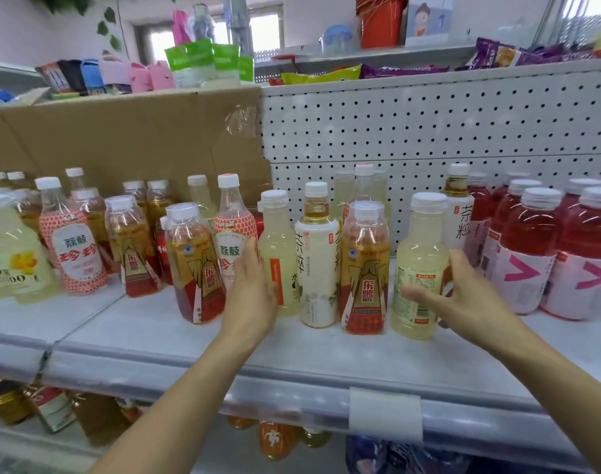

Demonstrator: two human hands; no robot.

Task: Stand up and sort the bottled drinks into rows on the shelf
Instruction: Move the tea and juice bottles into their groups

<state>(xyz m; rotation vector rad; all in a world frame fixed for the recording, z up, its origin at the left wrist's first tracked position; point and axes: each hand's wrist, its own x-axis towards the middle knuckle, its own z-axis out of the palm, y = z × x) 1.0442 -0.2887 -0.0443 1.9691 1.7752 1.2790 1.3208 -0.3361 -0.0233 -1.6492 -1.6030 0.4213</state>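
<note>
Your left hand (pixel 254 292) flat, fingers straight, wedged among mixed bottles mid-shelf; right hand (pixel 463 295) curled round pale bottle (pixel 417 265) near shelf (pixel 155 340) front; risk: lifting it, you knock touching red-gold bottle (pixel 364 268); crowded neighbours domino over edge.

**Half-seen around the hands**

The left hand (pixel 251 289) is covering the lower label of the lychee bottle (pixel 229 234). The right hand (pixel 463 295) is wrapping the pale bottle (pixel 417 254), its thumb masking print. Far right of it, a red bottle (pixel 596 241) is running off-frame. Below both wrists, lower bottles (pixel 275 439) are hiding under the shelf lip (pixel 189 381).
</note>
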